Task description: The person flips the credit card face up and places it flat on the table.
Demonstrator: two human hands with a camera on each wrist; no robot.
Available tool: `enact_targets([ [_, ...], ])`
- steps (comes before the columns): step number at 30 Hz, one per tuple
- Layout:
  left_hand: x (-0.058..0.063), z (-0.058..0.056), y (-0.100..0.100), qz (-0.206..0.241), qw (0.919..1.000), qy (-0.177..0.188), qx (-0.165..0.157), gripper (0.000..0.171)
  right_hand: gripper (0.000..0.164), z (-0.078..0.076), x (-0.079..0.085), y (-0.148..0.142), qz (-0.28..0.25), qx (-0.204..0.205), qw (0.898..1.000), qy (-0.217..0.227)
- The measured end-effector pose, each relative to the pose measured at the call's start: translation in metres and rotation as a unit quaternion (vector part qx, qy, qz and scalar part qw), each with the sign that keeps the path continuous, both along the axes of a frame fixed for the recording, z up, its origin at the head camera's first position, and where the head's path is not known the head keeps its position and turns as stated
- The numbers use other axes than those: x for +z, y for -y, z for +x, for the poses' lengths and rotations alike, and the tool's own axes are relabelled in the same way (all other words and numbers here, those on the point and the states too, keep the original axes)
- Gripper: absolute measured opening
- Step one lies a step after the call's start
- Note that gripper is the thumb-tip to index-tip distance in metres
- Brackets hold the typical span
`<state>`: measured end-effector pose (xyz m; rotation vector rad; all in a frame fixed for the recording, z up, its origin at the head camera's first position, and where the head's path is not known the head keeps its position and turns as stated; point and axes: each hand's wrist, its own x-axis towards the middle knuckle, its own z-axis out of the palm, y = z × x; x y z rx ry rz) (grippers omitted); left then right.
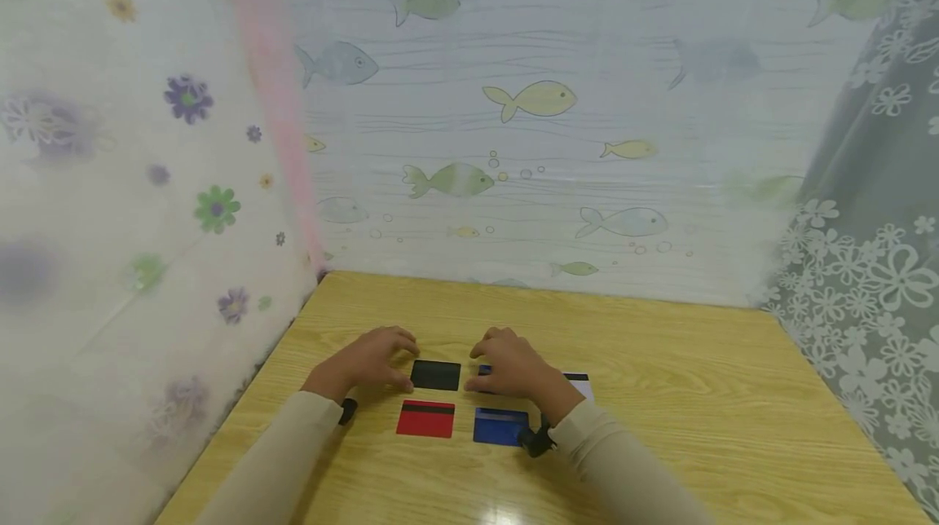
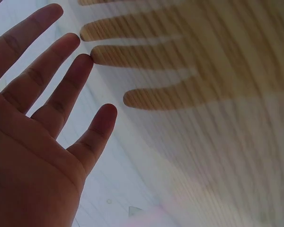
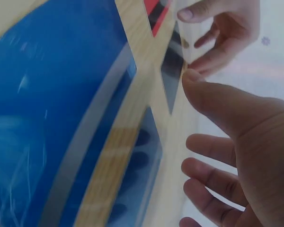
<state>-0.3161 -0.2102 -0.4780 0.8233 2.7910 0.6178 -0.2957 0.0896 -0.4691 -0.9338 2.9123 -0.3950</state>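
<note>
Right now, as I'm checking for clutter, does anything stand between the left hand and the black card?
Nothing visible does: the left hand is beside the black card; the red card lies on its near side, out of the path.

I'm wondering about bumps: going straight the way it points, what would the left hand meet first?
The left hand would likely meet the black card; height is unclear, so it might pass above.
</note>
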Motion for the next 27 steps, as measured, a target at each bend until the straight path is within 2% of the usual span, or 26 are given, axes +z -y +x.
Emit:
enact_targets([
  [7, -0.007, -0.005, -0.001, -0.013, 0.9999, -0.007, 0.000, 0.051, 0.055, -0.002, -0.006, 0.019, 0.009, -0.007, 1.000, 0.000],
  [11, -0.005, -0.005, -0.002, -0.006, 0.9999, -0.007, -0.007, 0.043, 0.056, -0.002, -0.005, 0.025, 0.011, -0.016, 1.000, 0.017],
  [17, -0.002, -0.004, -0.003, -0.013, 0.9999, -0.007, -0.008, 0.041, 0.054, -0.002, -0.006, 0.031, 0.012, -0.028, 0.999, 0.029],
  [21, -0.002, -0.005, -0.005, -0.014, 0.9999, -0.008, -0.001, 0.039, 0.050, -0.004, -0.009, 0.033, 0.013, -0.040, 0.999, 0.019],
  [27, -0.004, -0.007, -0.009, -0.004, 0.9993, 0.019, 0.032, 0.032, 0.049, -0.006, -0.011, 0.035, 0.013, -0.050, 0.999, 0.011],
])
